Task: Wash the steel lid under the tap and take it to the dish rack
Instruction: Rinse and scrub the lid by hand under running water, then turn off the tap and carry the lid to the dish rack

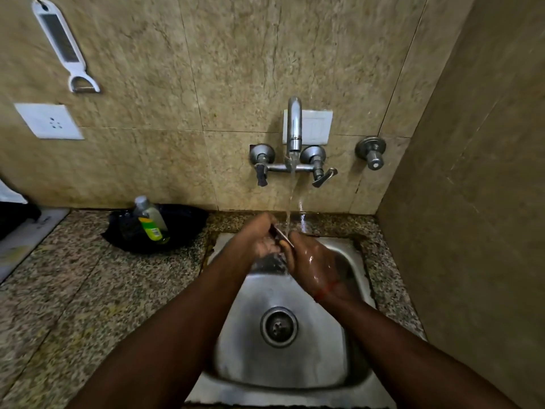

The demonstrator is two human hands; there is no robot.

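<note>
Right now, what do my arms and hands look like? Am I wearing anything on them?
Neither arm shows a sleeve as far as the picture reaches, and you wear no gloves. The left hand is bare, with no watch or band at its wrist. The right hand is wet and shiny, and a thin red thread is tied round its wrist.

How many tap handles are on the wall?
3: a left lever and a right lever beside the spout, and a round knob further right. None seems hidden.
</note>
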